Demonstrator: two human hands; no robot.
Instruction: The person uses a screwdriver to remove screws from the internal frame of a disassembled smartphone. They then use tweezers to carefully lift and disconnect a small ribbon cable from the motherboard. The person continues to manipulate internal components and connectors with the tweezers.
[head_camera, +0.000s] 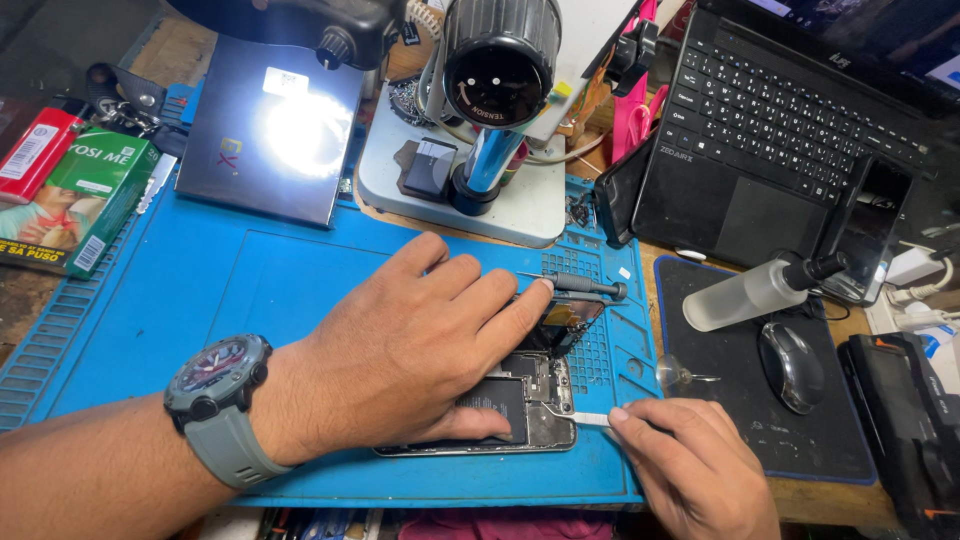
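The left hand (420, 340) covers most of the opened dark smartphone (530, 405). The right hand (700, 475) is cut off at five o'clock; the black laptop (790, 110) at one o'clock.

Two hands (410, 340), one opened phone (530, 400), one laptop (780, 110), one mouse (792, 366).

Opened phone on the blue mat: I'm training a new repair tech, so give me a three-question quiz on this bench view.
1. True or false: the left hand presses down on the opened phone.
2. The right hand holds: A) computer mouse B) thin pale pry tool C) spray bottle.
3. What lies on the blue mat just beyond the left fingertips?

Key: 1 true; 2 B; 3 a small screwdriver.
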